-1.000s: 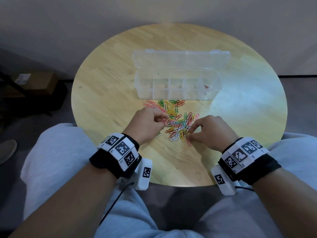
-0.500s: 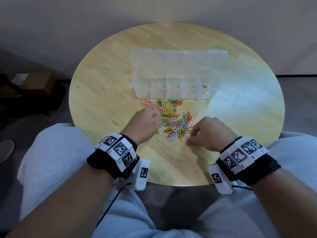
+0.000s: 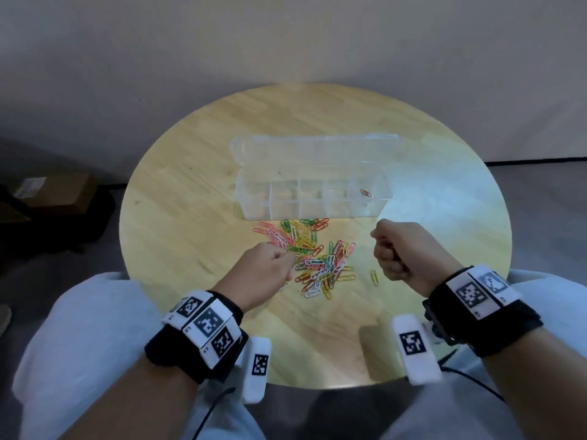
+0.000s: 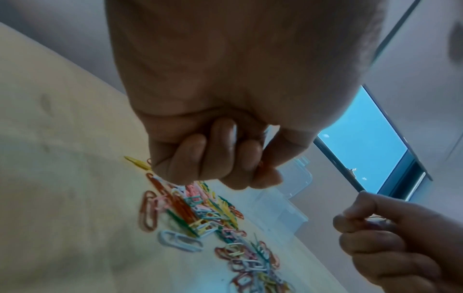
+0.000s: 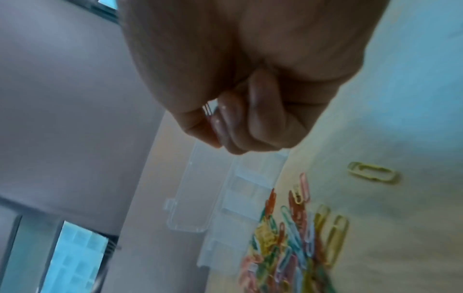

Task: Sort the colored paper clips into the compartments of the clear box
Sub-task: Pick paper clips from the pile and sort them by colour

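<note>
A clear box (image 3: 254,201) with its lid folded back stands mid-table; one red clip (image 3: 366,193) lies in its rightmost compartment. The heap of colored paper clips (image 3: 317,262) lies just in front of it. My left hand (image 3: 270,268) sits at the heap's left edge; in the left wrist view its thumb and forefinger pinch an orange-red clip (image 4: 261,166). My right hand (image 3: 397,249) is raised to the right of the heap, near the box's right end. In the right wrist view it pinches a thin reddish clip (image 5: 208,112) against curled fingers (image 5: 250,119).
A single yellow clip (image 3: 374,277) lies apart, right of the heap and under my right hand. The round wooden table (image 3: 190,201) has bare wood left and right of the box. A cardboard box (image 3: 54,192) stands on the floor at far left.
My right hand has lifted off the heap with a clip and moved right and forward, towards the box's right end. My left hand has stayed at the heap's left edge.
</note>
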Motion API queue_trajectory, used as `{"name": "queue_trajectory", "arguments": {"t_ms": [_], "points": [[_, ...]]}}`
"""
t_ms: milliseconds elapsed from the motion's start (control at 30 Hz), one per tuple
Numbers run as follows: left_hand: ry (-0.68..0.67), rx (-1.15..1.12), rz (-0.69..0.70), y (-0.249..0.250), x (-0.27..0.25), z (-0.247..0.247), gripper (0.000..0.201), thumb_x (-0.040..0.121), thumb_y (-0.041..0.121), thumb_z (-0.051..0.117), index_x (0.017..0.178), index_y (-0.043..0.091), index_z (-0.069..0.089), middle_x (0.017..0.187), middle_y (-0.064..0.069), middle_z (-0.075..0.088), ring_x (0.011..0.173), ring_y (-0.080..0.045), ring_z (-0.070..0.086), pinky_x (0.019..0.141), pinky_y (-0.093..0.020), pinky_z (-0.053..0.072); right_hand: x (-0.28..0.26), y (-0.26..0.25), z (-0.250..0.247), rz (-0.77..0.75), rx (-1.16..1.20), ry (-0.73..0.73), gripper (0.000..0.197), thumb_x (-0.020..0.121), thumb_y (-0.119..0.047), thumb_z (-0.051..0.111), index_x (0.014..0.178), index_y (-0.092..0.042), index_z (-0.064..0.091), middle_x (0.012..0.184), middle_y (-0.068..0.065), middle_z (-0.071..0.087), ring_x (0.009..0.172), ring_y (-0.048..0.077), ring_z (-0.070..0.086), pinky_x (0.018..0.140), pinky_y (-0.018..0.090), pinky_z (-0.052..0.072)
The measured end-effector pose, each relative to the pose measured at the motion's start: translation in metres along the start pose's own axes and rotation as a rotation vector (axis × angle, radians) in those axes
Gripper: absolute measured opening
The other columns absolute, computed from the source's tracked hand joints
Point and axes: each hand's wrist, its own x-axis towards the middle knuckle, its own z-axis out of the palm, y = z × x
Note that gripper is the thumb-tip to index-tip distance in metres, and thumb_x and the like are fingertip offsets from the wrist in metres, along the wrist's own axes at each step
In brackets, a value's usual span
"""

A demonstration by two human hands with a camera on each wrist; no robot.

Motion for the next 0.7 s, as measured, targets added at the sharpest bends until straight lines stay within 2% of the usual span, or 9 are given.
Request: {"name": "queue_trajectory", "arguments": {"t_ms": [100, 167, 267, 333, 400, 467, 533, 600, 700], "points": [[-0.035, -0.011, 0.002, 0.017, 0.009, -0.003, 0.034, 0.089, 0.016, 0.047, 0.058, 0.011, 0.062, 0.05, 0.004, 0.045, 0.04, -0.01, 0.034, 0.045, -0.024, 0.026, 0.01, -0.015, -0.01, 0.011, 0.129, 0.008, 0.028, 0.084, 0.0, 0.042, 0.063, -0.016, 0.033, 0.055, 0.004, 0.033, 0.041, 0.014, 0.022, 0.041, 0.021, 0.014], [-0.05, -0.004, 0.012, 0.03, 0.017, -0.005, 0.03, 0.09, 0.015, 0.05, 0.072, 0.005, 0.071, 0.054, -0.002, 0.05, 0.037, -0.008, 0.033, 0.04, -0.021, 0.026, 0.018, -0.027, -0.01, 0.047, 0.175, -0.015, 0.025, 0.085, 0.0, 0.042, 0.067, -0.016, 0.035, 0.058, 0.005, 0.036, 0.041, 0.014, 0.027, 0.041, 0.022, 0.018], [-0.03, -0.008, 0.022, 0.048, 0.03, -0.005, 0.023, 0.093, 0.012, 0.054, 0.087, 0.015, 0.075, 0.071, 0.0, 0.068, 0.034, -0.004, 0.037, 0.037, -0.016, 0.029, 0.028, -0.045, -0.001, 0.035, 0.189, -0.009, 0.014, 0.088, -0.002, 0.045, 0.076, -0.01, 0.044, 0.065, 0.009, 0.044, 0.049, 0.017, 0.037, 0.047, 0.026, 0.028], [0.027, -0.019, 0.03, 0.063, 0.044, -0.007, 0.02, 0.094, 0.011, 0.055, 0.093, 0.017, 0.075, 0.082, 0.002, 0.071, 0.04, 0.0, 0.047, 0.039, -0.014, 0.034, 0.035, -0.064, 0.007, 0.009, 0.212, 0.002, 0.006, 0.09, -0.004, 0.047, 0.085, -0.006, 0.047, 0.073, 0.013, 0.048, 0.057, 0.021, 0.044, 0.053, 0.027, 0.036], [0.081, -0.063, 0.029, 0.079, 0.062, -0.009, 0.02, 0.095, 0.011, 0.055, 0.097, 0.017, 0.074, 0.085, -0.001, 0.072, 0.057, -0.009, 0.06, 0.049, -0.018, 0.045, 0.043, -0.083, 0.013, -0.01, 0.21, 0.013, 0.005, 0.091, -0.007, 0.052, 0.092, -0.002, 0.052, 0.085, 0.017, 0.052, 0.072, 0.027, 0.049, 0.068, 0.03, 0.049], [0.112, -0.135, -0.004, 0.092, 0.08, -0.011, 0.02, 0.095, 0.007, 0.054, 0.095, 0.012, 0.074, 0.088, -0.006, 0.073, 0.077, -0.021, 0.068, 0.07, -0.03, 0.057, 0.05, -0.097, 0.018, -0.006, 0.165, 0.01, 0.018, 0.088, -0.015, 0.058, 0.101, -0.002, 0.055, 0.095, 0.015, 0.052, 0.081, 0.027, 0.047, 0.084, 0.033, 0.051], [0.121, -0.238, -0.063, 0.099, 0.097, -0.011, 0.021, 0.092, -0.002, 0.052, 0.093, 0.003, 0.072, 0.088, -0.013, 0.072, 0.083, -0.027, 0.068, 0.087, -0.041, 0.057, 0.05, -0.104, 0.023, -0.011, 0.122, -0.021, 0.042, 0.075, -0.025, 0.062, 0.111, -0.006, 0.051, 0.094, 0.008, 0.046, 0.074, 0.023, 0.045, 0.072, 0.032, 0.047], [0.123, -0.342, -0.122, 0.103, 0.109, -0.009, 0.021, 0.089, -0.011, 0.049, 0.091, -0.004, 0.069, 0.084, -0.018, 0.067, 0.085, -0.029, 0.067, 0.089, -0.045, 0.056, 0.053, -0.103, 0.022, -0.023, 0.114, -0.035, 0.052, 0.067, -0.028, 0.063, 0.114, -0.011, 0.047, 0.086, 0.003, 0.041, 0.067, 0.018, 0.04, 0.06, 0.029, 0.041], [0.106, -0.344, -0.134, 0.107, 0.116, -0.006, 0.026, 0.089, -0.016, 0.044, 0.098, -0.005, 0.066, 0.101, -0.019, 0.066, 0.104, -0.034, 0.066, 0.095, -0.047, 0.052, 0.052, -0.099, 0.018, -0.038, 0.168, 0.009, 0.023, 0.086, -0.025, 0.06, 0.103, -0.011, 0.052, 0.079, 0.003, 0.036, 0.061, 0.019, 0.035, 0.057, 0.027, 0.035]]}}
